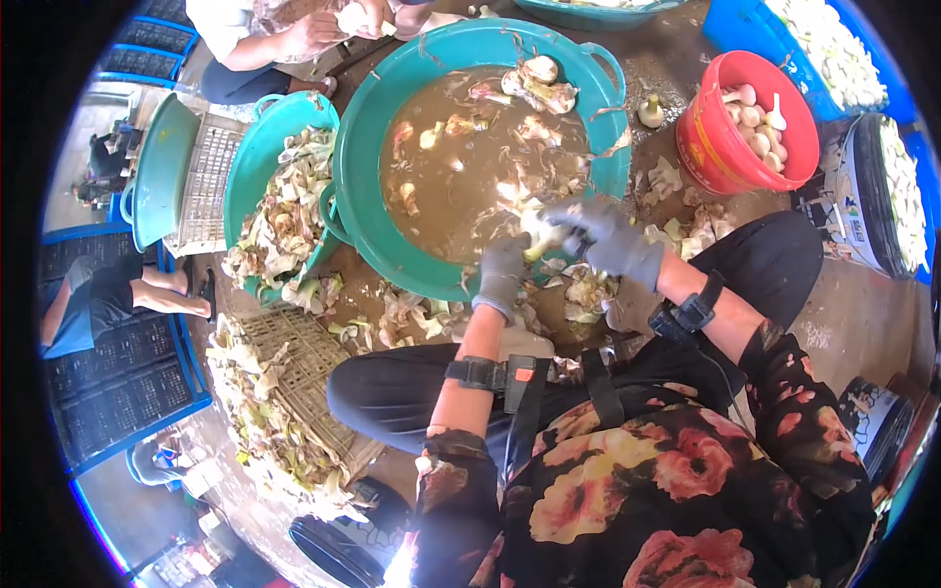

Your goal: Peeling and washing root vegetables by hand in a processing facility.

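Black trousers (412, 392) and a floral shirt (608, 490) lie nearest, with forearms reaching past them in grey gloves. The left hand (502, 265) is partly closed, its fingers against the near left side of a pale bulb (532, 227). The right hand (616, 240) bends in from the other side, fingers half curled at the bulb; something dark shows by them, but whether it is a blade I cannot tell. That bulb is held up over the near rim of the green tub (361, 167), its outline washed out by glare.

Stripping or trimming the bulb seems the step in hand. The next move, I judge, calls for a steady left grip while the right works at the loose skin.

Farther off, bulbs float in the tub's brown water, skins (294, 196) heap in a basin (245, 196), and bulbs fill a red bucket (720, 162). Beyond the tub, a co-worker (284, 44) also handles a white bulb.
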### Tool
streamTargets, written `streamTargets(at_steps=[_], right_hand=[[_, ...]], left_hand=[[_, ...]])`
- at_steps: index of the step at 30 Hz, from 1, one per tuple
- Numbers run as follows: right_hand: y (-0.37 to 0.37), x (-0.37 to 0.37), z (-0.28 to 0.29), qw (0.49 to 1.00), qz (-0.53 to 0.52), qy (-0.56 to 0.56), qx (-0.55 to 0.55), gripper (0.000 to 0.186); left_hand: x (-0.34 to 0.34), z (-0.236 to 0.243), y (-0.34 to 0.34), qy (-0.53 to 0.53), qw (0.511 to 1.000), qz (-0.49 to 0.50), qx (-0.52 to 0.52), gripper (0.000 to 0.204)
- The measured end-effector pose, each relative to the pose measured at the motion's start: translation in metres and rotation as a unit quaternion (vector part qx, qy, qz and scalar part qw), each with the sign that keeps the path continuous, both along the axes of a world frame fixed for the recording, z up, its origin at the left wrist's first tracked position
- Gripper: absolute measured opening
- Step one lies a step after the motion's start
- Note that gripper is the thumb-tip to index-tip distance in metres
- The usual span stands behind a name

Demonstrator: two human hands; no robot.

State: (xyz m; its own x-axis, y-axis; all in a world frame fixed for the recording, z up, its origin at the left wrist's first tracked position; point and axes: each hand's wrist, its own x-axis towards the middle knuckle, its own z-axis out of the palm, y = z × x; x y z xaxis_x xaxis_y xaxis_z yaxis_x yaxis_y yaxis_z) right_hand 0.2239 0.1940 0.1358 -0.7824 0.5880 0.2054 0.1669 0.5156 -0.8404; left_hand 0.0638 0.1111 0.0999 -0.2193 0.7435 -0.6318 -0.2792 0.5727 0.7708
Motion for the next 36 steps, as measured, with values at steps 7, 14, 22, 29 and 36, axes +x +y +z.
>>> streamTargets(at_steps=[7, 14, 22, 29, 36], right_hand=[[0.002, 0.003, 0.0, 0.999, 0.031, 0.029, -0.031, 0.016], [0.025, 0.03, 0.022, 0.801, -0.166, 0.28, -0.502, 0.02], [0.08, 0.099, 0.069, 0.806, -0.241, 0.404, -0.358, 0.019], [0.157, 0.2, 0.088, 0.797, -0.585, 0.142, 0.045, 0.026], [0.149, 0.127, 0.056, 0.936, -0.345, 0.025, -0.061, 0.017]], left_hand=[[0.018, 0.018, 0.003, -0.178, 0.981, 0.017, 0.073, 0.021], [0.045, 0.055, 0.019, -0.273, 0.941, 0.062, 0.191, 0.031], [0.051, 0.051, 0.036, -0.163, 0.962, 0.013, 0.217, 0.018], [0.021, 0.03, 0.053, 0.527, 0.669, -0.51, 0.119, 0.023], [0.009, -0.001, 0.232, 0.7, 0.541, -0.406, 0.229, 0.043]])
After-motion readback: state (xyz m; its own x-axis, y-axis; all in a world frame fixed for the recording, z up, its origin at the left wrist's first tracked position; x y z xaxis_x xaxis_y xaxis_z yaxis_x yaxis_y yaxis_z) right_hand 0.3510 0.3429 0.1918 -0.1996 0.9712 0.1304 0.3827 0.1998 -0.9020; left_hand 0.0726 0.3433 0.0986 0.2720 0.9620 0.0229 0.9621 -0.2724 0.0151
